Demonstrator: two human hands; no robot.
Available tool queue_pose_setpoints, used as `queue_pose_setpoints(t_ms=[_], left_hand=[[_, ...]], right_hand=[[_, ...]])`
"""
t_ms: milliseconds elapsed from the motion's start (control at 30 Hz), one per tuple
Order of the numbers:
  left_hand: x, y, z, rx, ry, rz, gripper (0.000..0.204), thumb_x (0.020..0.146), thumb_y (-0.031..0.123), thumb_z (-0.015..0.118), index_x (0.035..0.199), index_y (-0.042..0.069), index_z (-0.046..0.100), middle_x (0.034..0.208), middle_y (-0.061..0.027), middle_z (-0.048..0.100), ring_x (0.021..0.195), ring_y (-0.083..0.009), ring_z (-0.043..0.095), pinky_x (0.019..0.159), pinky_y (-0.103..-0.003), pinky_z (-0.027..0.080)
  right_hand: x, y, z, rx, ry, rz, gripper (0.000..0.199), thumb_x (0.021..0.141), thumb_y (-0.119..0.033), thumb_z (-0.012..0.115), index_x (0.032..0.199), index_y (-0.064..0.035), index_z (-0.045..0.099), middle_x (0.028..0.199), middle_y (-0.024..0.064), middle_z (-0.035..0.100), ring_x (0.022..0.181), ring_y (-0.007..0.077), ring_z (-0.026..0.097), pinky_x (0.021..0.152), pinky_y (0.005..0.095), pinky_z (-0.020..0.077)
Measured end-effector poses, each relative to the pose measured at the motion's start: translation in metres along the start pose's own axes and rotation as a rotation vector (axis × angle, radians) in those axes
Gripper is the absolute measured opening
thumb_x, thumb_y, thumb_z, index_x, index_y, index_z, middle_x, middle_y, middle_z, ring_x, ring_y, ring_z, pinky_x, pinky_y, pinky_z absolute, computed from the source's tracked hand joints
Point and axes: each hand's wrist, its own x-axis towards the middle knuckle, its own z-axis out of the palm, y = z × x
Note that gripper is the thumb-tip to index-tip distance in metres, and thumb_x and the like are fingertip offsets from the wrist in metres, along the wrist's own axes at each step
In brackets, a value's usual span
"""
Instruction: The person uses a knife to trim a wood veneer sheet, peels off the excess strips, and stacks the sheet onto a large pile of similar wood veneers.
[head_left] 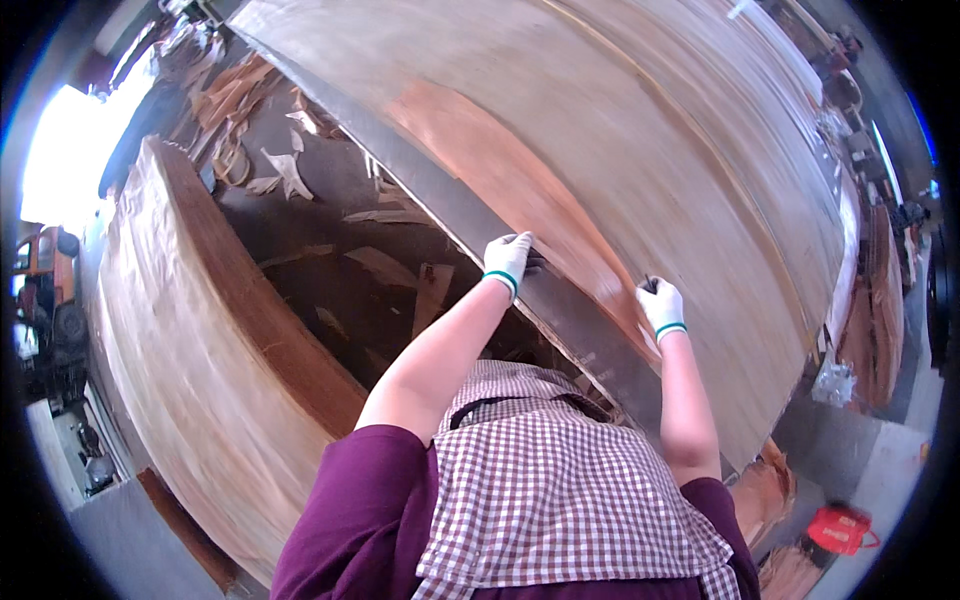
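A long reddish strip of wood veneer (520, 178) lies over broad pale veneer sheets (640, 150) on a large work table. My left hand (508, 260), in a white glove with a green cuff, pinches the strip's near edge. On the strip's other side, my right hand (662, 304), gloved alike, has its dark fingertips closed at the edge near the narrow right end. Part of the fingertips of both hands is hidden by the gloves' backs. A dark bare band of the table (580, 325) shows between the sheets and my body.
Behind my left arm stands a tall stack of veneer sheets (190, 330) with a brown edge. Torn veneer scraps (290, 172) litter the dark floor between stack and table. A red bag-like object (838, 530) lies at the lower right, and an orange vehicle (48, 275) stands far left.
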Motion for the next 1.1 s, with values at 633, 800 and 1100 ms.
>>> queue_pose_setpoints(t_ms=[633, 800, 1100], left_hand=[[0.025, 0.03, -0.031, 1.903, 0.107, 0.876, 0.072, 0.093, 0.049, 0.042, 0.149, 0.014, 0.015, 0.156, -0.0104, 0.007, 0.144, -0.0317, 0.007, 0.113, -0.055, 0.008], [0.025, 0.029, -0.033, 1.88, 0.119, 0.888, 0.071, 0.093, 0.048, 0.041, 0.15, 0.014, 0.015, 0.157, -0.0105, 0.007, 0.144, -0.0319, 0.008, 0.113, -0.055, 0.006], [0.007, 0.046, -0.032, 1.815, 0.079, 0.783, 0.074, 0.089, 0.055, 0.046, 0.149, 0.022, 0.019, 0.155, -0.0188, 0.008, 0.142, -0.0402, 0.007, 0.112, -0.059, 0.002]], right_hand=[[-0.009, -0.04, -0.016, -0.234, -0.106, 0.083, 0.027, 0.077, -0.027, 0.067, 0.09, -0.0041, 0.063, 0.086, 0.0196, 0.065, 0.088, 0.0352, 0.063, 0.076, 0.0444, 0.0481], [-0.024, -0.069, -0.016, -0.179, 0.104, -0.085, 0.023, 0.082, -0.027, 0.064, 0.09, -0.0055, 0.061, 0.077, 0.0199, 0.06, 0.084, 0.0343, 0.063, 0.071, 0.0444, 0.0488], [-0.029, -0.051, -0.005, -0.258, -0.533, 0.103, 0.032, 0.081, -0.027, 0.059, 0.1, -0.0012, 0.061, 0.097, 0.0236, 0.064, 0.093, 0.0398, 0.06, 0.084, 0.0429, 0.0474]])
